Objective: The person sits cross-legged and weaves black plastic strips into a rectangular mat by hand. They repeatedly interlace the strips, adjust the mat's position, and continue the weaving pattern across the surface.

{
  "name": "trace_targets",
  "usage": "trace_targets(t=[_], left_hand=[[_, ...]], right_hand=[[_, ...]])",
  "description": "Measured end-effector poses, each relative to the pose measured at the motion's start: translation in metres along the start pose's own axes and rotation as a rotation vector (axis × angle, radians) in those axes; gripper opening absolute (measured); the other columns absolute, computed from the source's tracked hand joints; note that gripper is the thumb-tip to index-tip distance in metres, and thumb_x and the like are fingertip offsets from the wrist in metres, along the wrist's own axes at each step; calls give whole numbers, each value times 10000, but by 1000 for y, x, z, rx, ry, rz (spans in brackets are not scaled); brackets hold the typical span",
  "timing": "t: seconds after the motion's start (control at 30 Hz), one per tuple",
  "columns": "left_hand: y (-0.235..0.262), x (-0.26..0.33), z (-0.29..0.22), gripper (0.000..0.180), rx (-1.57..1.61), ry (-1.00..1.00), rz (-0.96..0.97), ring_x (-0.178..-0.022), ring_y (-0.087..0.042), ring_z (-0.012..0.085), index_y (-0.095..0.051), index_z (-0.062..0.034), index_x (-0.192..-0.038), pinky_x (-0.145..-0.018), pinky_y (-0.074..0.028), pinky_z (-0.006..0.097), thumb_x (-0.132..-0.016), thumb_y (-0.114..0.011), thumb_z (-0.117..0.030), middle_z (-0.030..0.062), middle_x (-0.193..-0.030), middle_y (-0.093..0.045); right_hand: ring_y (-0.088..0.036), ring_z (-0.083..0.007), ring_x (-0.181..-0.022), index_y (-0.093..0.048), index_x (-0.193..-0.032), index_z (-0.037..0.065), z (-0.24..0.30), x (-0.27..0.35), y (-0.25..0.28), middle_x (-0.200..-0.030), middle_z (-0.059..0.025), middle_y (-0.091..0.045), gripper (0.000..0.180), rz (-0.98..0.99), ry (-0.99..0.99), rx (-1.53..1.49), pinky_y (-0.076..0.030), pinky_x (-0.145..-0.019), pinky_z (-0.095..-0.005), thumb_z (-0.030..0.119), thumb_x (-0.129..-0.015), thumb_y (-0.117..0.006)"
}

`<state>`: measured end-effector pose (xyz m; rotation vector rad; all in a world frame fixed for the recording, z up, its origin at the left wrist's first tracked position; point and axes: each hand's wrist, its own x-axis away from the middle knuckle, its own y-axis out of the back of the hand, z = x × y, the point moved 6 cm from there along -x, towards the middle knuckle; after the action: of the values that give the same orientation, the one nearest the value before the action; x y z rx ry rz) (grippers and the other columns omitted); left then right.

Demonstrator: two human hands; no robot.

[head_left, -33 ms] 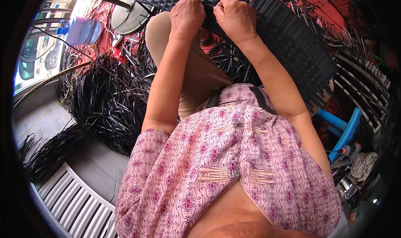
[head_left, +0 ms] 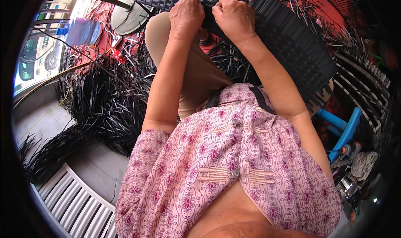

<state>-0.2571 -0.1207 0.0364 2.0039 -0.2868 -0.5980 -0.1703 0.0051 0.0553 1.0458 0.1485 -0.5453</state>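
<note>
A black woven panel (head_left: 288, 41) of flat plastic strips slants across the top, from the upper left down to the right. My left hand (head_left: 186, 16) is closed at its near edge, above my bent knee in tan trousers. Close by on the right, my right hand (head_left: 234, 18) is also closed, knuckles up, against the same edge. A narrow gap separates the two fists. Whatever the fingers grip is hidden beneath them and dark against the weave. Loose black plastic strips (head_left: 100, 96) lie in a thick heap left of my leg.
A clear blue water jug (head_left: 83, 31) and a round grey base (head_left: 129, 16) stand at the upper left. A white slatted piece (head_left: 75, 200) lies lower left. Right of me are a blue plastic frame (head_left: 346, 129), tools (head_left: 351, 150) and a slatted rack (head_left: 363, 87). Red flooring (head_left: 321, 12) shows beyond.
My right hand has shifted very slightly to the left, toward the left one. Otherwise the scene looks the same.
</note>
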Motion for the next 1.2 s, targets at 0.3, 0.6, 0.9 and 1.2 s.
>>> trace_targets(t=[0.3,0.6,0.9,1.2], left_hand=[[-3,-1,9,269,98,47,-4,-959,-706,340,-783,-57,-984,-892,-545,421,-903,-644,-273,162,-1002,-743],[-12,-7,32,268,349,122,92,-732,-732,163,-778,-34,-1000,-708,-566,303,-880,-707,-263,92,-826,-759],[32,-25,42,334,107,172,5,-926,-710,388,-765,-50,-991,-867,-544,442,-880,-654,-345,188,-910,-747],[101,-31,76,287,188,247,-188,-753,-688,178,-749,-31,-1005,-727,-531,338,-913,-693,-297,102,-789,-718]], right_hand=[[-726,-370,-750,-715,-833,71,10,-5,-10,-777,-177,-724,231,39,-3,101,-583,-706,-478,281,-915,-664],[-733,-369,-768,-699,-838,49,14,-7,-15,-783,-181,-727,231,27,0,139,-588,-705,-474,265,-917,-682],[-713,-327,-839,-698,-904,42,31,-9,0,-935,-145,-692,184,-213,201,-23,-575,-796,-437,223,-882,-720],[-703,-337,-1007,-684,-1143,-22,46,-49,-6,-1104,-188,-727,235,55,238,-632,-546,-883,-424,123,-973,-613]])
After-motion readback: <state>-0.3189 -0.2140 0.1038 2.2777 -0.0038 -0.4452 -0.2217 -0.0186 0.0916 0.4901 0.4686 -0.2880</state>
